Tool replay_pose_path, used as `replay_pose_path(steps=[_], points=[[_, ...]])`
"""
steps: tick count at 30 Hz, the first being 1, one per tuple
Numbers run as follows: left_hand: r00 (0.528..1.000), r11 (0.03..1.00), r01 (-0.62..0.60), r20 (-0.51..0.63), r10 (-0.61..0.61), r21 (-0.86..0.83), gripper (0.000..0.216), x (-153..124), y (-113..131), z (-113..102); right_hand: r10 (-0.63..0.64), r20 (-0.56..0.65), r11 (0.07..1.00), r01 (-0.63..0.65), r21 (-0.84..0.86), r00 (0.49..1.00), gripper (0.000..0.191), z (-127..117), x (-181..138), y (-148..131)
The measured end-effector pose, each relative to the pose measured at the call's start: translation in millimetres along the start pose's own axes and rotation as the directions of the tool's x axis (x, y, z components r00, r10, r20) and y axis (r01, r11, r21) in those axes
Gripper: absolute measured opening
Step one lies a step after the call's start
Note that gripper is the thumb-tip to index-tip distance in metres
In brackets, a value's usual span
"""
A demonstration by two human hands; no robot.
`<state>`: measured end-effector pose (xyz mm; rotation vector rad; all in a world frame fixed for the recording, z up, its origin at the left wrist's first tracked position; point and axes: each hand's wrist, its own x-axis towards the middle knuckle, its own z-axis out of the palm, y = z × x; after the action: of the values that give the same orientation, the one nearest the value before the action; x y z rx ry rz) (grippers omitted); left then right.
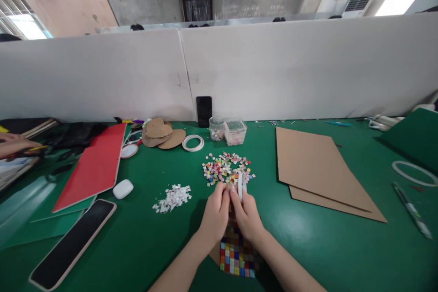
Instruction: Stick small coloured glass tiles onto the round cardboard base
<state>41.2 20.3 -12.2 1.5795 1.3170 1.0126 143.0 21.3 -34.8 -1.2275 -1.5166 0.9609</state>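
My left hand (215,210) and my right hand (249,216) meet at the fingertips above a sheet of colourful mosaic tiles (234,258). The left fingers are pinched, and what lies between them is too small to make out. Against my right fingers stands a narrow white ring (240,185), like a roll of tape, held on edge. Brown cardboard (214,254) peeks out under the tile sheet at its left. Just beyond my hands spreads a pile of loose coloured tiles (222,168). White backing scraps (173,198) are heaped to the left.
Two clear containers (235,131) stand at the back beside an upright phone (204,112). Cardboard sheets (308,164) lie right; a red board (94,164), white case (123,189) and long black-topped object (73,244) lie left. Another person's hand (15,144) shows at far left.
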Motion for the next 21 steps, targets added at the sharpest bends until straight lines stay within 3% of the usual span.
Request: replay_pose_path(steps=[8,14,17,21], points=[[0.998,0.996,0.034,-0.063,-0.029,0.083,0.023,0.0,0.2,0.1,-0.113,0.013,0.962,0.113,-0.247,0.994,0.029,1.6,-0.9,8.0],[0.994,0.962,0.022,-0.112,0.009,0.273,0.023,-3.4,-3.6,4.0,-0.409,-0.074,0.769,0.300,-0.564,0.909,0.035,3.4,2.6,8.1],[0.994,0.916,0.011,-0.103,0.033,0.402,0.022,-5.0,-3.4,3.2,-0.455,-0.085,0.732,0.317,-0.603,0.886,0.035,3.7,2.9,5.9],[0.991,0.848,-0.044,-0.082,0.102,0.529,0.019,-2.1,-2.8,-3.7,-0.404,-0.069,0.781,0.305,-0.545,0.912,0.034,0.5,2.3,6.0]])
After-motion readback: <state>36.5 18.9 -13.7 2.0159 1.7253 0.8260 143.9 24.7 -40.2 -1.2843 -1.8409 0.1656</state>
